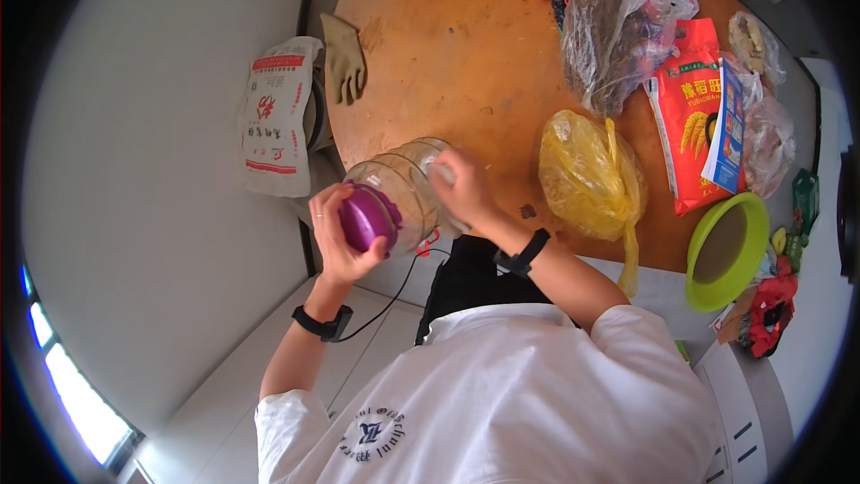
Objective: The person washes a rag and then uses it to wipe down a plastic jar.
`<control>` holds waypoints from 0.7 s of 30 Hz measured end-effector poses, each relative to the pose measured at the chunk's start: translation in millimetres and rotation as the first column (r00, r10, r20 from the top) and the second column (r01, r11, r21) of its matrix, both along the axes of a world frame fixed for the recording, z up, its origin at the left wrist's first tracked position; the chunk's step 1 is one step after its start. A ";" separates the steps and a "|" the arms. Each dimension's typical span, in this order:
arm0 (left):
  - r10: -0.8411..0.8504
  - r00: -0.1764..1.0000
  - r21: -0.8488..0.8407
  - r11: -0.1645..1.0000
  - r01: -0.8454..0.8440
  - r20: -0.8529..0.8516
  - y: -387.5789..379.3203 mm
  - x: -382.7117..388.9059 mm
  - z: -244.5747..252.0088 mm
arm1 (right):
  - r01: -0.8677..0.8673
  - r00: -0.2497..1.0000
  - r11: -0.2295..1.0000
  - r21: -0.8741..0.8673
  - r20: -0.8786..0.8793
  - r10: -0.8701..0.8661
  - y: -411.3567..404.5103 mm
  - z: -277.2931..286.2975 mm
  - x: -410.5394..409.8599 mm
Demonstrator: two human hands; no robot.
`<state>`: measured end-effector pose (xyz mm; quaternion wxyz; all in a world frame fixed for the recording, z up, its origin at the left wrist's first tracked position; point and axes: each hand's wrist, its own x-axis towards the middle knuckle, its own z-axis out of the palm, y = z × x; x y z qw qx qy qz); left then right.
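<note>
A large clear jar point(396, 178) with ridged sides lies tilted over the edge of the round wooden table point(430, 67). Its purple lid point(368, 218) faces down and left, towards me. My left hand point(339, 235) grips that lid, thumb on the near side and fingers over the far side. Against the jar's right side, my right hand point(463, 188) has its fingers curled around a pale greyish cloth point(443, 205). The hand hides part of the cloth, which looks blurred.
A tied yellow plastic bag point(584, 175) sits right of my right hand. Beyond it are a filled clear plastic bag point(605, 40), a red rice bag point(692, 121) and a green basin point(699, 282) at the table's edge. A rubber glove point(344, 57) lies far left, beside a white sack point(279, 121).
</note>
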<state>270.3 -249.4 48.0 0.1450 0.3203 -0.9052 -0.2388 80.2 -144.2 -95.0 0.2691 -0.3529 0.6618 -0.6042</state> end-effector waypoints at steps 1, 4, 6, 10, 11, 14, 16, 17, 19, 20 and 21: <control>0.039 0.999 0.039 0.998 -0.039 -0.013 -1.9 12.1 -3.7 | -0.056 0.998 0.995 -0.088 -0.035 0.053 -8.9 26.8 4.2; 0.098 0.992 0.029 0.995 -0.096 -0.080 1.5 26.3 -14.1 | -0.096 0.971 0.971 -0.218 -0.235 0.043 -24.3 74.3 14.9; 0.145 0.976 0.076 0.988 -0.134 -0.161 10.3 39.9 -17.1 | -0.083 0.979 0.972 -0.219 -0.200 0.039 -27.1 63.9 24.1; 0.212 0.951 0.166 0.970 -0.177 -0.224 6.4 50.0 -22.7 | 0.048 0.990 0.998 -0.037 -0.130 -0.053 -36.6 12.7 15.7; 0.215 0.950 0.159 0.970 -0.181 -0.229 4.0 50.8 -27.1 | 0.064 0.996 0.998 0.021 -0.056 -0.063 -39.1 -10.5 11.5; 0.236 0.943 0.131 0.969 -0.210 -0.233 8.0 47.5 -26.6 | 0.044 0.996 0.992 0.120 -0.087 -0.034 -49.1 -45.8 -8.9; 0.229 0.947 0.130 0.970 -0.204 -0.223 4.0 38.5 -20.4 | -0.010 0.999 0.962 0.271 0.046 -0.002 -51.2 -51.3 -22.8; 0.220 0.953 0.129 0.972 -0.196 -0.207 4.0 34.5 -16.9 | -0.005 0.999 0.964 0.267 0.035 -0.005 -44.2 -50.1 -19.2; 0.188 0.958 0.113 0.980 -0.166 -0.218 -3.0 26.4 -15.3 | 0.095 0.994 0.968 0.234 -0.084 -0.077 -32.1 -59.3 -8.0; 0.178 0.969 0.108 0.981 -0.162 -0.171 -3.9 30.8 -16.9 | 0.088 0.995 0.974 0.210 -0.068 -0.076 -26.8 -40.5 3.3; 0.164 0.979 0.115 0.982 -0.150 -0.121 -2.3 32.8 -17.4 | 0.127 0.989 0.987 0.099 -0.092 -0.118 -24.2 -18.7 14.4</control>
